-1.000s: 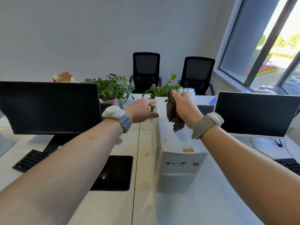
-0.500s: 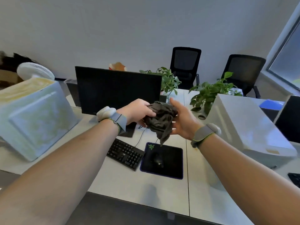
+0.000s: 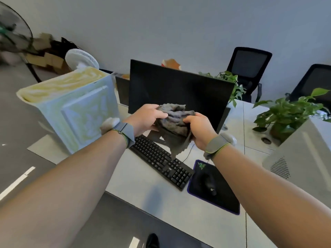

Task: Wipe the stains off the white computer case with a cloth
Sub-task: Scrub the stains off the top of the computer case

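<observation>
A crumpled grey cloth [image 3: 174, 120] hangs in the air above the black keyboard [image 3: 161, 161], bunched between both hands. My left hand [image 3: 146, 118] grips its left side and my right hand [image 3: 198, 130] grips its right side, with a corner dangling below. A white computer case [image 3: 71, 111] stands at the left end of the desk, its top yellowed and its side panel marked with greenish-yellow stains. Another white case [image 3: 302, 158] stands at the right edge, well clear of both hands.
A black monitor [image 3: 179, 92] stands behind the hands. A mouse [image 3: 209, 183] lies on a black pad [image 3: 223, 197]. Potted plants [image 3: 284, 111] and two black chairs [image 3: 249, 65] are at the back right. Fans [image 3: 81, 59] and cardboard boxes stand at the far left.
The view has swung left from the right-hand case toward the stained case at the left. The cloth, earlier held by my right hand alone, is now held by both hands.
</observation>
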A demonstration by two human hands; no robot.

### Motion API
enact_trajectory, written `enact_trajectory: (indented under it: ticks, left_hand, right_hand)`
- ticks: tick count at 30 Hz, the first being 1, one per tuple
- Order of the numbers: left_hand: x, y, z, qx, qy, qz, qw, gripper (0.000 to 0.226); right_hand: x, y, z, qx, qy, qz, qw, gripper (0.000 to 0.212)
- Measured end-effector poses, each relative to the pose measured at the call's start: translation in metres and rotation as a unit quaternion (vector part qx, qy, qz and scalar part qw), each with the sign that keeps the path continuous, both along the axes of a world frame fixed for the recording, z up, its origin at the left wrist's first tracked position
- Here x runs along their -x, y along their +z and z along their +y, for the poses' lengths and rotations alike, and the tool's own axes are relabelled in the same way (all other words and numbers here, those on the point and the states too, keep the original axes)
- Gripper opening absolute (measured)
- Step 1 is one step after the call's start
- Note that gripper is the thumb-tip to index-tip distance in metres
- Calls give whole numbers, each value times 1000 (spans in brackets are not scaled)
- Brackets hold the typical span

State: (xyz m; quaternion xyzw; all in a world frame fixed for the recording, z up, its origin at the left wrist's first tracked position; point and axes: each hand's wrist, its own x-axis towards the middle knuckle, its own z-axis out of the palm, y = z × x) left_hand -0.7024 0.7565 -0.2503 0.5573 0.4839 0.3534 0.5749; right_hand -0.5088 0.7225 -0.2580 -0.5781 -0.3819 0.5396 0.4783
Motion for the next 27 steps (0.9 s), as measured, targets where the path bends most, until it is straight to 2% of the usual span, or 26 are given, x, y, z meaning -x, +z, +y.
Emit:
enact_trajectory:
  ticks: [2,7,9,12,14,17,19,22,25,27]
  left_hand:
    - [22,-2,18,-12,47,-28,998,18]
    - [86,5,63,-21,96,-5,995,17]
    - [112,13,77,-10,94,-4,996,18]
    - [147,28,91,-11,78,-1,997,14]
    - [171,37,96,-4,56,-32,998,22]
    - [213,50,101,9,4,-94,996,49]
    - [245,61,101,16,-39,-128,991,58]
    - [291,73,101,12,-87,-147,985,60]
    - [342,74,105,22,-42,-104,993,54]
    - [379,73,108,-2,32,-11,999,48]
  right_hand:
    - [24,-5,22,18,11,-27,999,22]
    - [91,-15,86,57,42,-21,997,16]
    - [121,-13,103,21,78,-64,995,33]
    - [164,-3,117,-115,132,-115,978,70]
    - [193,4,126,-146,188,-53,970,78]
    - [231,13,138,-110,207,50,971,81]
    - [254,22,140,-81,211,100,969,76]
    - [287,34,139,-60,239,137,959,65]
    - [327,45,132,-52,211,198,956,52]
    - [359,55,126,-43,190,260,946,48]
